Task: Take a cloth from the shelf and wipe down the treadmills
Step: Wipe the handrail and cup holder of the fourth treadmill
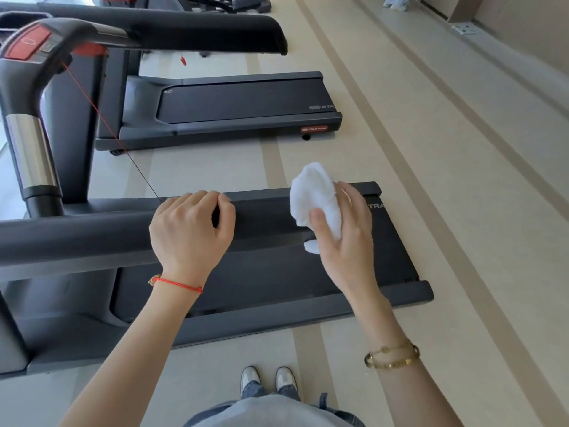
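I stand beside a dark treadmill (400, 257) that runs left to right in front of me. My right hand (348, 238) grips a bunched white cloth (314, 195), held above the end of the near handrail (77, 238) and over the belt. My left hand (191, 229) hovers at the handrail with its fingers loosely curled and nothing in them; a red string bracelet circles that wrist. Whether the left hand touches the rail I cannot tell.
A second treadmill (240, 101) stands parallel behind the first, with a strip of beige floor (209, 167) between them. The near treadmill's console (27, 44) with a red button and a thin red safety cord (101, 118) rises at the left. My shoes (268, 379) are on the floor below.
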`<state>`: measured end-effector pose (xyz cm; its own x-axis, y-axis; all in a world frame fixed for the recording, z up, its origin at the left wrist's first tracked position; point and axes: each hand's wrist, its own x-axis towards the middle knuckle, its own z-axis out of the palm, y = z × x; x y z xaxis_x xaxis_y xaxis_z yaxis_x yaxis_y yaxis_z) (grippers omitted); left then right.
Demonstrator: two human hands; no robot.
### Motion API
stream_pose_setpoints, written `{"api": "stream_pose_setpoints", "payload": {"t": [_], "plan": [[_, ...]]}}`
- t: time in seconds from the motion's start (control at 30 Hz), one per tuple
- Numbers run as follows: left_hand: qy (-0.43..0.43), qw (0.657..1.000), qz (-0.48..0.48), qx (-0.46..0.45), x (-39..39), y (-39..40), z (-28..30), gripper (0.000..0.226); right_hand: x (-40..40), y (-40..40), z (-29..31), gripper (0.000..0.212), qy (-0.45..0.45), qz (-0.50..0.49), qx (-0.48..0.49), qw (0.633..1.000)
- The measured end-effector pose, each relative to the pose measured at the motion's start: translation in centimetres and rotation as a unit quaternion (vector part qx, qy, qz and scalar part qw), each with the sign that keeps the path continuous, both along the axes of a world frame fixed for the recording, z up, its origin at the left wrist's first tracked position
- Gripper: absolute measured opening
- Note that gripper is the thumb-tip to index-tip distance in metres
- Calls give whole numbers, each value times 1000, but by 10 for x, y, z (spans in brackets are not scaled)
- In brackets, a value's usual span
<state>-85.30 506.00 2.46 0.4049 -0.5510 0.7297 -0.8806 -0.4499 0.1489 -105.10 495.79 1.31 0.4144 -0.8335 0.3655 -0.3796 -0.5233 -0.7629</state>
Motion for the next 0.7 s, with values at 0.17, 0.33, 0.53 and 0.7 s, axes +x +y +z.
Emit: {"api": "stream_pose_setpoints", "payload": {"t": [0.17,0.33,0.53,0.7], "plan": [[4,1000,-3,-2,-1,0,0,45,1,-38,23,27,11,2,153,988],[15,1000,-6,-1,0,1,0,45,-7,-21,9,17,-50,-11,153,987],[16,1000,-7,-5,0,0,0,45,4,7,-1,51,14,-37,5,999],[17,1000,-7,-4,0,0,0,45,21,-29,37,35,136,29,4,990]]}}
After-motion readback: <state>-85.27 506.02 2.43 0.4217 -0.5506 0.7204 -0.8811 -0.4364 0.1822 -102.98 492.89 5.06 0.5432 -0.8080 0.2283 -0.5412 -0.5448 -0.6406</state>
